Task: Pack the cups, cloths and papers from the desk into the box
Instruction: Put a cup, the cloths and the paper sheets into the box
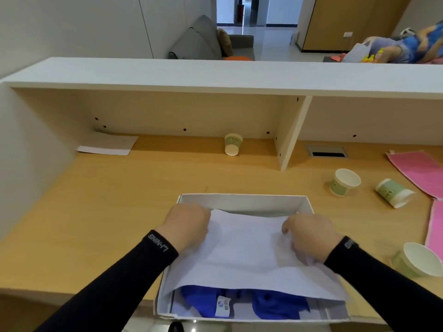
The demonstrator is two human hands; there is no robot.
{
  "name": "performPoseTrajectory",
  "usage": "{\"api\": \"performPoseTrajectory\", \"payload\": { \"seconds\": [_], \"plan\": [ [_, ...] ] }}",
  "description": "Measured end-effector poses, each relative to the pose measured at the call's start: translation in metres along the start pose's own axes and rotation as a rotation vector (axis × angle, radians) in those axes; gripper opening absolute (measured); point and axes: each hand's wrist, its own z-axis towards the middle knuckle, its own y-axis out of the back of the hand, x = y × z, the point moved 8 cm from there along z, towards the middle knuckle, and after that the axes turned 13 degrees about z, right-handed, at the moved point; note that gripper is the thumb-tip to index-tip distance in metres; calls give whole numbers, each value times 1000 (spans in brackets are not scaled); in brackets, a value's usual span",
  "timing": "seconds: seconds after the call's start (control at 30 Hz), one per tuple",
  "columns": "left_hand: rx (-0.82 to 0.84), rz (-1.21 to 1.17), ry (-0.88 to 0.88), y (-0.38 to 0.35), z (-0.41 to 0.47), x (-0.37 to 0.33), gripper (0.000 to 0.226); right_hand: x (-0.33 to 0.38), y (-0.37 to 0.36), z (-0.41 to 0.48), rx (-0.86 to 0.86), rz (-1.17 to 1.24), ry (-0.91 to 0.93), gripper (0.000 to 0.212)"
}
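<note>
A white box (242,202) sits at the desk's near edge. Inside it lies a blue cloth (275,305) with a white label. A white sheet of paper (247,255) rests over the box, tilted, covering most of the cloth. My left hand (189,225) grips the paper's left edge and my right hand (309,237) grips its right edge. Another sheet of paper (107,143) lies at the back left. A green-and-white cup (233,144) stands upside down at the back, one cup (345,182) stands right of the box, and one cup (393,192) lies on its side.
A pink cloth (417,171) lies at the far right, with another pink cloth (435,226) below it. A further cup (414,259) lies near the right front. A white shelf (215,73) with a vertical divider (291,133) overhangs the desk's back. A cable slot (327,152) is set in the desk.
</note>
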Motion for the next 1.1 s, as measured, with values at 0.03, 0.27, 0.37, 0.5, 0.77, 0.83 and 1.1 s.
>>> {"api": "performPoseTrajectory", "payload": {
  "seconds": [0.03, 0.27, 0.37, 0.5, 0.77, 0.83, 1.1],
  "plan": [
    [-46, -137, 14, 9, 1, 6, 26, -2, 10, 3, -14, 141, -9, 31],
    [-243, -655, 67, 48, 32, 53, 12, 8, 89, 47, -159, 733, 51, 16],
    [-289, -960, 149, 47, 68, 81, 9, 8, 98, 85, -170, 994, 3, 16],
    [-143, -1292, 185, 20, 131, 89, 8, 7, 87, 144, -130, 1388, -126, 30],
    [150, -1635, 250, -44, 228, 78, 29, 3, 42, 242, -199, 1666, -393, 32],
    [156, -1690, 259, -50, 251, 77, 40, 3, 36, 265, -226, 1688, -413, 38],
    [133, -1834, 283, -51, 316, 73, 32, 17, 9, 325, -87, 1800, -407, 52]
  ]
}}
